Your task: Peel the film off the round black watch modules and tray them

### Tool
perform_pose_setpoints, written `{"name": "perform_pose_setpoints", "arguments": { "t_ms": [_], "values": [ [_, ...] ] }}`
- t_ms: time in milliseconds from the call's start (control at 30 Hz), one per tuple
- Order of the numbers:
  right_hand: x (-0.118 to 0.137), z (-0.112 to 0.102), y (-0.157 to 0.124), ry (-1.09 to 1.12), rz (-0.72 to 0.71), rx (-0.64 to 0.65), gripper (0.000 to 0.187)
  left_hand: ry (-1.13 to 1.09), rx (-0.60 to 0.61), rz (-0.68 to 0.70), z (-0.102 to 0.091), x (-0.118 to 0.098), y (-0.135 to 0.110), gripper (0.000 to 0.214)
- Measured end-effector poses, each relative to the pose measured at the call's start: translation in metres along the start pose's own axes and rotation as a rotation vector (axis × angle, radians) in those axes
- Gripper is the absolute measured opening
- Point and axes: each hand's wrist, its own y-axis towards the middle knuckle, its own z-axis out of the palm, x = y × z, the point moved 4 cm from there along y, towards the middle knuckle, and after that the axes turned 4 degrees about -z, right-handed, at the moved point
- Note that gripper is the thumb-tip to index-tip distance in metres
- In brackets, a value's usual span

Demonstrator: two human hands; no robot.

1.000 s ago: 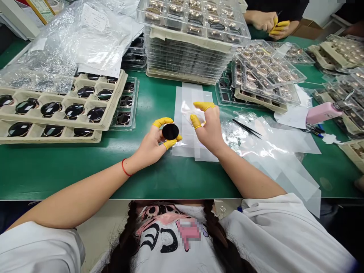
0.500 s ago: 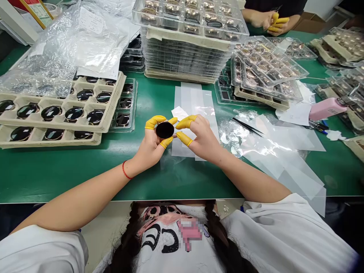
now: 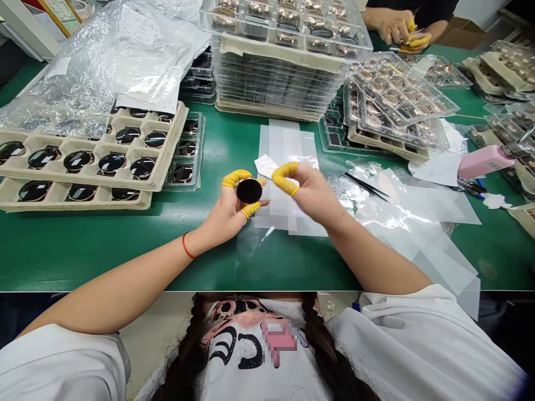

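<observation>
My left hand (image 3: 230, 207) grips a round, black disc (image 3: 249, 191) by its edge, its dark face turned up towards me. Yellow finger cots cover the thumb and a fingertip. To the right of the disc, my right hand (image 3: 301, 186) is closed in a pinch, also in yellow finger cots; whatever lies between its fingertips is too small to make out. Just behind the pinch lies a small white folded piece (image 3: 266, 168). Beneath both hands, translucent sheets (image 3: 281, 214) are spread on the green table (image 3: 125, 256).
Beige trays (image 3: 165, 167) of glossy black discs stand at left, partly under plastic bags (image 3: 146, 55). A tall stack of clear trays (image 3: 280, 78) rises at the back. Black tweezers (image 3: 366, 186) and a pink bottle (image 3: 487, 161) are at right. Across the table, a co-worker's hands (image 3: 403, 33) are busy.
My right hand has drawn away from the disc to the right, and its fingers have closed together. My left hand still holds the disc. The co-worker's hands have shifted slightly.
</observation>
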Motion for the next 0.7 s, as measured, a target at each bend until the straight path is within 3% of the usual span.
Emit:
{"name": "perform_pose_setpoints", "arguments": {
  "t_ms": [100,200,367,700],
  "values": [
    [0.003,-0.013,0.004,0.108,0.041,-0.060,0.013,-0.038,0.035,-0.112,0.000,0.007,0.002,0.050],
    [0.007,-0.008,0.001,0.136,0.036,0.032,0.021,0.004,0.065,-0.161,-0.002,0.011,0.003,0.051],
    [0.003,0.013,-0.008,0.177,0.063,0.171,0.031,0.034,0.095,-0.133,-0.001,0.008,0.003,0.051],
    [-0.006,0.017,-0.007,0.148,0.101,0.173,0.030,0.013,0.105,-0.124,0.001,0.004,0.002,0.051]
  ]
}}
